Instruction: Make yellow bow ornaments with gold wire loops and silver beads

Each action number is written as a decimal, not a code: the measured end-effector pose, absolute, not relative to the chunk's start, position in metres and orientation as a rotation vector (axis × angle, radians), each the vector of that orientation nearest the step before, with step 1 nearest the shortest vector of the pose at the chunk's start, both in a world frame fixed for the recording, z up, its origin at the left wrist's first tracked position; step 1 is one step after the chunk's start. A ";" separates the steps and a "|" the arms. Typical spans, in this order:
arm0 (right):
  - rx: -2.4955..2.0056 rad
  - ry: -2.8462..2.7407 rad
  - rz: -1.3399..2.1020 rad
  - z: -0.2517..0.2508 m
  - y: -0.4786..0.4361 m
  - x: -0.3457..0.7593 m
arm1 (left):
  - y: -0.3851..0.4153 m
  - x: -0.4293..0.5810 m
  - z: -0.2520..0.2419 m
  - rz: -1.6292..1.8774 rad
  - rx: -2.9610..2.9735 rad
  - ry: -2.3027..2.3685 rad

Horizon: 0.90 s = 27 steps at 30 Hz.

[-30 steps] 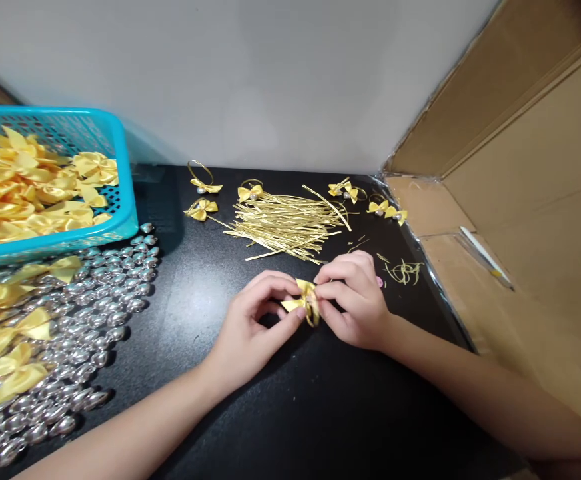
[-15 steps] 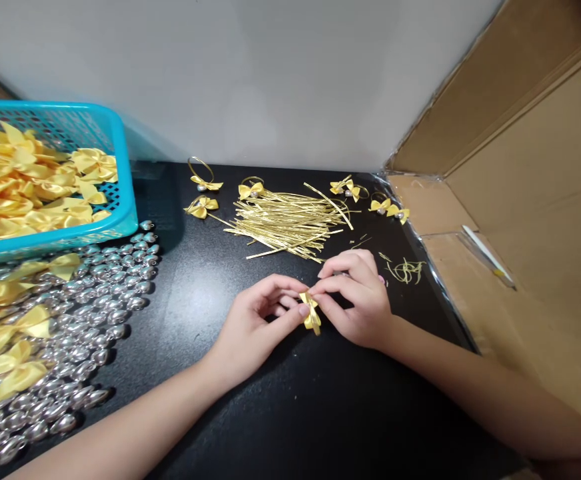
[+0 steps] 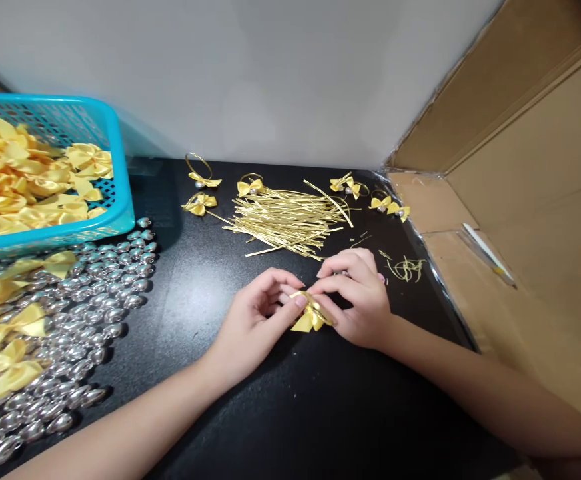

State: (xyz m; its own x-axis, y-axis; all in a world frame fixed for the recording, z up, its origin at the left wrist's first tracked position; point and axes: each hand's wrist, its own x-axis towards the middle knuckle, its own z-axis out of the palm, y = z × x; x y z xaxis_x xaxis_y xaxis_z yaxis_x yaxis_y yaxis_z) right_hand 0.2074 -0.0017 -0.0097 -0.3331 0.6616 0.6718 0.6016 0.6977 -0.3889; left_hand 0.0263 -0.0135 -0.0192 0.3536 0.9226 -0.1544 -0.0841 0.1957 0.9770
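Both hands meet over the black table (image 3: 280,407) and pinch one small yellow satin bow (image 3: 312,316) with a gold wire tie around its middle. My left hand (image 3: 258,320) grips the bow from the left with thumb and forefinger. My right hand (image 3: 358,297) pinches it from the right, fingers curled over the top. The bow hangs below the fingertips, tilted. Just beyond the hands lies a pile of gold wire ties (image 3: 288,220).
A blue basket (image 3: 113,167) full of yellow bows stands at the far left. Silver heart-shaped beads (image 3: 85,320) and loose bows (image 3: 5,333) spread below it. Several finished bows with loops (image 3: 200,180) lie along the back. A cardboard box (image 3: 520,200) borders the right side.
The bow has turned between the fingertips, from upright to hanging lower and tilted. Both hands stayed in place, fingers shifting slightly.
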 end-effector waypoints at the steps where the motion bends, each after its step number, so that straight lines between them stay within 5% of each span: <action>1: -0.967 -2.038 0.091 -0.010 -0.002 0.207 | -0.014 0.027 -0.020 0.883 1.160 0.951; 27: -1.026 -2.009 0.113 -0.014 -0.004 0.204 | -0.016 0.028 -0.019 1.004 1.180 0.930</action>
State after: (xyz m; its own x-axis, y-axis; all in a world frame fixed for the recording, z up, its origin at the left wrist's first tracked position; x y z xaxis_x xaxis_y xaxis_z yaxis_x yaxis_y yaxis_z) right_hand 0.2045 -0.0039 -0.0139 -0.2977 0.6996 0.6496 0.6220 0.6583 -0.4240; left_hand 0.0280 -0.0157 -0.0190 0.2917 0.9551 -0.0527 -0.1254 0.0928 0.9878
